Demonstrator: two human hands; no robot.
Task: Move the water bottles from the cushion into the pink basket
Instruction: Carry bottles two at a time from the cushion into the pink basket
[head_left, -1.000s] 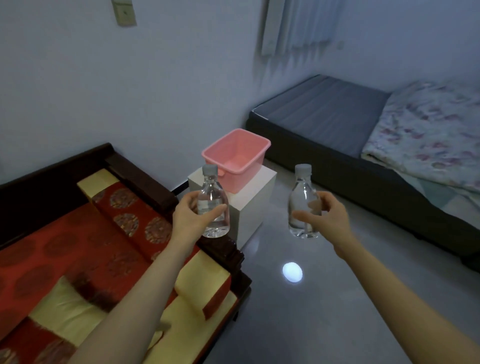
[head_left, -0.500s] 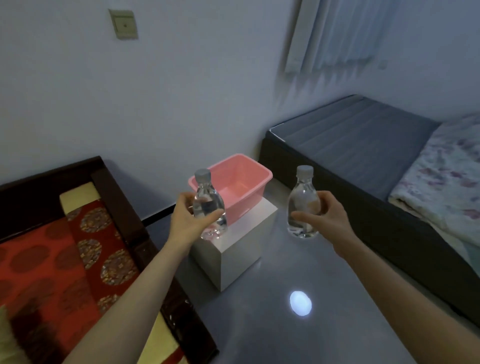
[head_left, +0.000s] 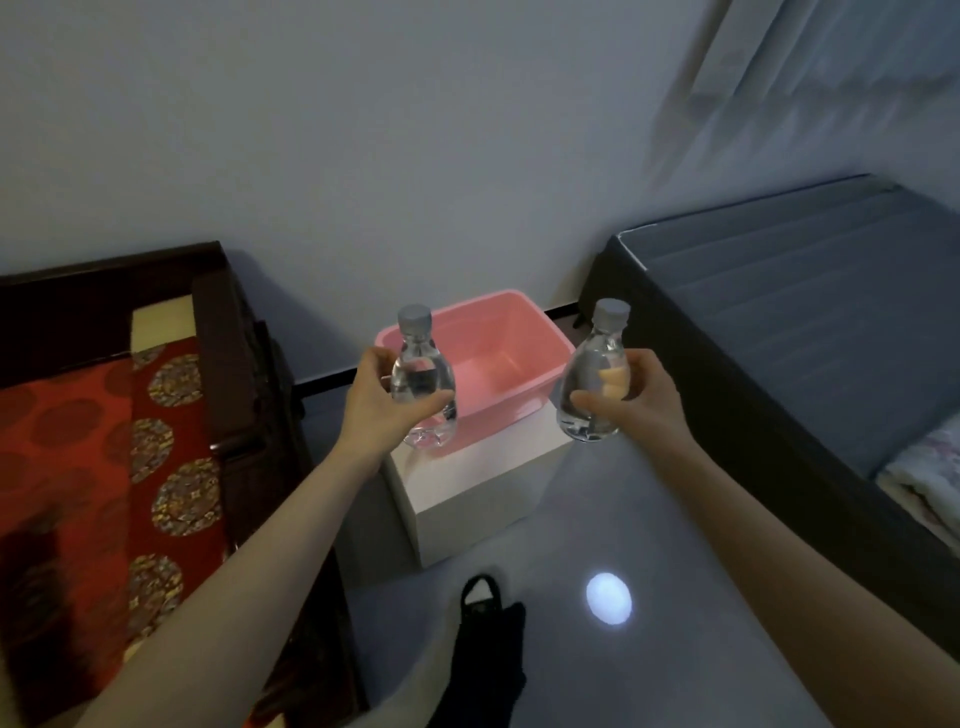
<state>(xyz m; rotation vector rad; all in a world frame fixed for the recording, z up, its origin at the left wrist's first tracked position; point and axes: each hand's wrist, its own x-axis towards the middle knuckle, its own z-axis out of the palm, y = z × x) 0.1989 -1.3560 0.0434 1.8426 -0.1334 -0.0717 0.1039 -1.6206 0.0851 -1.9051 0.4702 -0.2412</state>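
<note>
Two big pieces of furniture flank the scene under a plain pale grey wall (head_left: 363, 130): a low bed with a dark grey ribbed mattress (head_left: 805, 322) on the right, and a dark wooden sofa frame (head_left: 228, 364) on the left carrying a red cushion with round gold patterns (head_left: 67, 467). A pale sheer curtain (head_left: 831, 78) hangs at the far right, and a floral blanket (head_left: 924, 478) lies at the near right edge of the bed. Between sofa and bed runs a glossy grey floor (head_left: 597, 519). On it, against the far wall, stands a white cube-shaped stand (head_left: 467, 483), and on top of that sits the pink rectangular plastic basket (head_left: 467, 306); nothing shows inside it. Both forearms reach forward from the near edge. The left hand (head_left: 379, 405) has thumb and fingers wrapped around the left clear plastic water bottle with a grey cap (head_left: 422, 374), held close to upright in the air in front of the basket's near left corner. The right hand (head_left: 644, 400) grasps the right clear water bottle with a grey cap (head_left: 592, 374) the same way, just right of the basket's right wall and over the floor. Neither bottle is in the basket or on the cushion. Near the bottom, a foot in a black shoe (head_left: 483, 613) stands on the floor, with a small bright spot of reflected light (head_left: 609, 597) just to its right.
</note>
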